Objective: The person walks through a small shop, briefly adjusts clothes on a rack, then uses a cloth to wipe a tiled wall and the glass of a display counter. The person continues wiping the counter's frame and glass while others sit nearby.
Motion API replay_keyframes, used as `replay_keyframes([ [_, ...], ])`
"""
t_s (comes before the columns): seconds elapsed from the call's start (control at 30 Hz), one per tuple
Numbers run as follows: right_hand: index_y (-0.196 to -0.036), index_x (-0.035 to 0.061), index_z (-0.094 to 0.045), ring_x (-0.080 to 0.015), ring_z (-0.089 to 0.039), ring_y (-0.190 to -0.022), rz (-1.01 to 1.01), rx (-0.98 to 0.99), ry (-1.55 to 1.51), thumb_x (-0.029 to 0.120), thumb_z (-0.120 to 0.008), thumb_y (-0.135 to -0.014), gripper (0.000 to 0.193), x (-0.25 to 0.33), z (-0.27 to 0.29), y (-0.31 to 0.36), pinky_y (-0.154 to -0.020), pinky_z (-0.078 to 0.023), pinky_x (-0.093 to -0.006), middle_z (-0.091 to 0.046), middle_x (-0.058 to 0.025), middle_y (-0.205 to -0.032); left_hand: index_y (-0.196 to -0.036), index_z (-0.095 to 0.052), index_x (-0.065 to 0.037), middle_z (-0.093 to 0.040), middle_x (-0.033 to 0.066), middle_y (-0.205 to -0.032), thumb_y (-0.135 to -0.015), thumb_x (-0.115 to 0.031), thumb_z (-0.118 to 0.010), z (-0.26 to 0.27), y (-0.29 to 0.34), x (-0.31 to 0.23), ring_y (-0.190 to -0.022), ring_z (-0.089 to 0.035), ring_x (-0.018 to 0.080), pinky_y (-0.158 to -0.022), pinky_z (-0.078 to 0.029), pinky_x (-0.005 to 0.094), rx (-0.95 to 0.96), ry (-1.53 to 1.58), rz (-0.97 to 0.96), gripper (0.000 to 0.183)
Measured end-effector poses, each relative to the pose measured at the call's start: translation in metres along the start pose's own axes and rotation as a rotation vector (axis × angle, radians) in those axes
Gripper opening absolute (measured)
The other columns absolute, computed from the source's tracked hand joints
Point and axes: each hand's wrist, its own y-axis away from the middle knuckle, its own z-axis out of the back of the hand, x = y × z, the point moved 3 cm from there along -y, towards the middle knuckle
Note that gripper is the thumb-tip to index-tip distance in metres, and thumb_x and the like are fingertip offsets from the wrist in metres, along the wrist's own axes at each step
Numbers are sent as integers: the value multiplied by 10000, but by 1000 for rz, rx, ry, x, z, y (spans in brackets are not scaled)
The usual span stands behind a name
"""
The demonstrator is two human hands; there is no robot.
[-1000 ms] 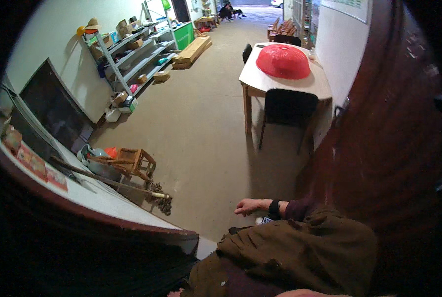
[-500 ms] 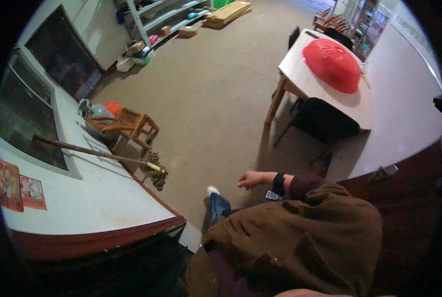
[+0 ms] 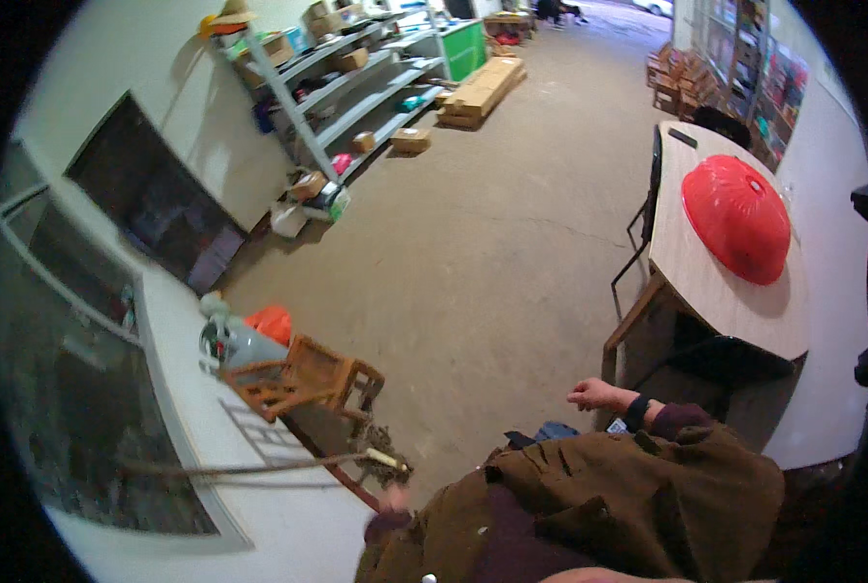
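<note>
My right hand (image 3: 599, 395) hangs in front of my brown jacket (image 3: 648, 486), a dark band round its wrist. Its fingers are loosely curled, and nothing shows in them. Low in the picture, my left hand (image 3: 395, 498) is small and smeared, so its fingers cannot be made out. Nearest to it is a string mop (image 3: 383, 457), head on the floor and handle against the left wall. A small wooden chair (image 3: 322, 374) stands just beyond the mop. To the right of my right hand is a table (image 3: 682, 233) bearing a red dome-shaped cover (image 3: 737, 219).
A grey gas cylinder (image 3: 244, 345) and an orange bag (image 3: 271, 323) stand by the left wall. Farther off are metal shelves (image 3: 356, 102), long cardboard boxes (image 3: 483, 89) and several wooden chairs (image 3: 685, 83). A black chair (image 3: 735, 360) is at the table's near end.
My view has moved forward and tilted up, showing more of the far room. My left hand has come into sight by the mop. My right hand stays at my side, fingers more curled.
</note>
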Motion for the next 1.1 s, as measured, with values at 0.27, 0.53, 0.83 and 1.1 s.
replay_keyframes([
  [0.27,-916,25,-639,-103,-521,-527,-151,-206,-497,314,-623,-854,296,-9,143,-109,-460,-408,-249,-593,-40,-646,-930,-581,12,-629,168,-804,-867,-257,-520,324,-268,-332,-747,-607,288,-673,-470,384,-555,417,-522,283],
  [0.53,-896,2,-632,-119,-559,-562,18,-329,-294,325,-589,-850,330,119,352,-258,-536,-471,-278,-610,-51,-648,-773,-588,-9,-564,78,-597,-798,-339,-548,255,-428,-327,-510,-547,175,-490,-444,350,85,192,-282,333],
  [0.83,-807,20,-652,-153,-581,-544,-226,-413,-225,376,-607,-814,358,85,547,-433,-541,-464,-297,-621,-81,-617,-776,-599,-10,-595,110,-710,-802,-326,-544,247,-618,-464,-633,-573,233,-571,-458,397,209,-35,116,322],
  [1.1,-712,-11,-660,-162,-586,-521,-485,-599,-328,298,-627,-787,320,48,720,-463,-504,-471,-323,-643,-123,-619,-824,-624,-3,-641,148,-830,-808,-313,-544,416,-874,-811,-736,-601,301,-651,-478,436,101,-220,-313,320],
])
